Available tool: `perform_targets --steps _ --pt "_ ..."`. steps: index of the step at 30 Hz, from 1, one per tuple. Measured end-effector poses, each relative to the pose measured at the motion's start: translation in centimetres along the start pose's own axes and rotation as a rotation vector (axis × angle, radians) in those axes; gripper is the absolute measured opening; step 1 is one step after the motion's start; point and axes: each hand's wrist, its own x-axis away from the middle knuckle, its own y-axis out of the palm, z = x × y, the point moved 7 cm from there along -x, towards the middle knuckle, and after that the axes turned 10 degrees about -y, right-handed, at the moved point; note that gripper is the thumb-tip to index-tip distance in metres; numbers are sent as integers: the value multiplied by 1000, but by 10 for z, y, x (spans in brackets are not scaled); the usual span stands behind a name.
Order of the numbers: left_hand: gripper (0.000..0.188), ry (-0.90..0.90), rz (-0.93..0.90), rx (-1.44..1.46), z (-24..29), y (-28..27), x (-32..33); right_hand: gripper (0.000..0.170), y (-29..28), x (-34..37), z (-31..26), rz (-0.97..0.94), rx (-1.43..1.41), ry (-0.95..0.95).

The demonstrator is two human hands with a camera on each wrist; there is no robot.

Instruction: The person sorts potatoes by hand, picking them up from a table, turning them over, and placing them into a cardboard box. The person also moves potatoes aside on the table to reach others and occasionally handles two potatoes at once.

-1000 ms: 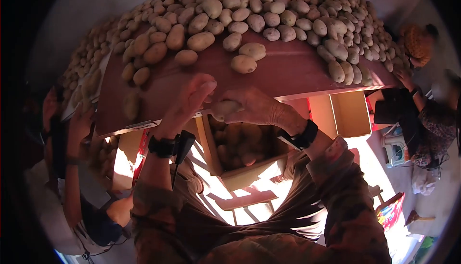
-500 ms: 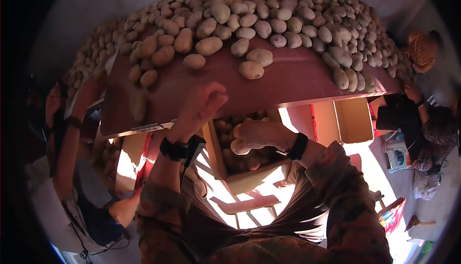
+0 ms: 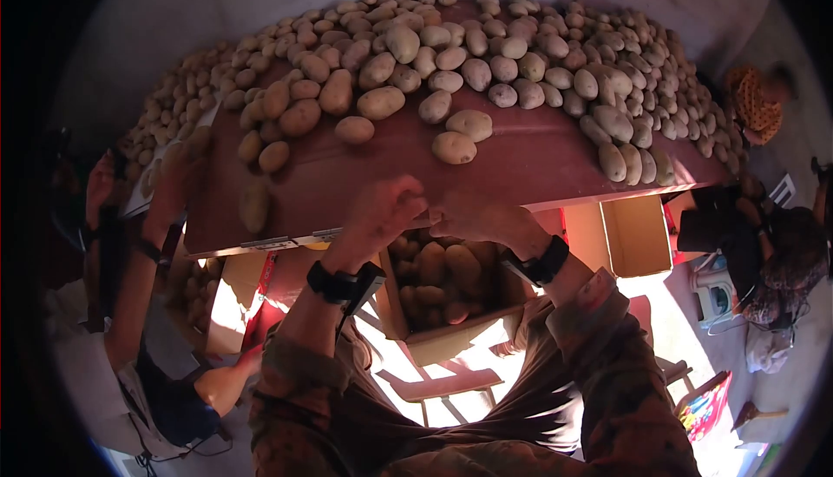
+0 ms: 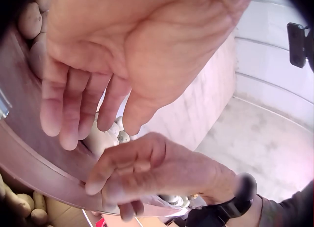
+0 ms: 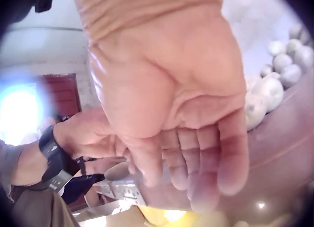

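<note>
My left hand (image 3: 379, 217) hovers over the front edge of the dark red table (image 3: 330, 173). Its fingers hang relaxed with nothing held, and in the left wrist view the palm (image 4: 147, 45) is bare. Close beside it, my right hand (image 3: 486, 217) is also empty, its fingers extended and slightly bent in the right wrist view, where its palm (image 5: 171, 89) shows. Behind the hands, two potatoes (image 3: 455, 147) rest on the table near the large potato pile (image 3: 403, 45). Below them stands a cardboard box (image 3: 451, 342) with potatoes (image 3: 464, 269) inside.
An empty cardboard box (image 3: 636, 234) stands at the right below the table edge. A single potato (image 3: 254, 206) lies near the left table edge. Other people's arms (image 3: 134, 277) are at the left, and another person (image 3: 755, 104) is at the far right. A wooden stool (image 3: 447, 385) is below.
The right hand has let go of the potato it held over the box and risen back toward the left hand at the table edge. The left hand has shifted slightly right and down.
</note>
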Motion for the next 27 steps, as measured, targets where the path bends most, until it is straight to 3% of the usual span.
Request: perform_targets --steps 1,2,4,5,7,10,14,17,20,22,25,27 --pt "22 18 -2 38 -2 2 -2 31 -7 0 4 -155 18 33" --pt "22 20 1 37 -4 4 -4 31 -8 3 -2 -154 20 32" --pt "21 -56 -35 22 -8 11 -7 24 -53 21 -13 523 144 175" --pt "21 -53 -33 21 -8 13 -8 24 -54 19 -14 525 146 173" --pt "21 -71 -92 116 -8 20 -9 20 -71 29 -17 849 268 214" --pt "21 -109 -122 69 -6 24 -13 13 -74 28 -14 992 412 128" --pt "23 -143 -137 84 -11 27 -15 17 -67 20 1 982 478 77" --pt "23 -205 -130 144 -15 21 -14 19 -72 19 0 955 546 160" --pt "23 -207 -121 160 -15 16 -13 23 -71 21 -3 914 456 192" --pt "23 -106 -10 173 -8 7 -11 29 -66 18 -3 838 274 221" --pt "24 -241 -110 152 -8 5 -6 38 -55 9 -2 748 128 191" --pt "24 -183 -110 150 -8 4 -4 41 -52 8 -4 731 166 180"
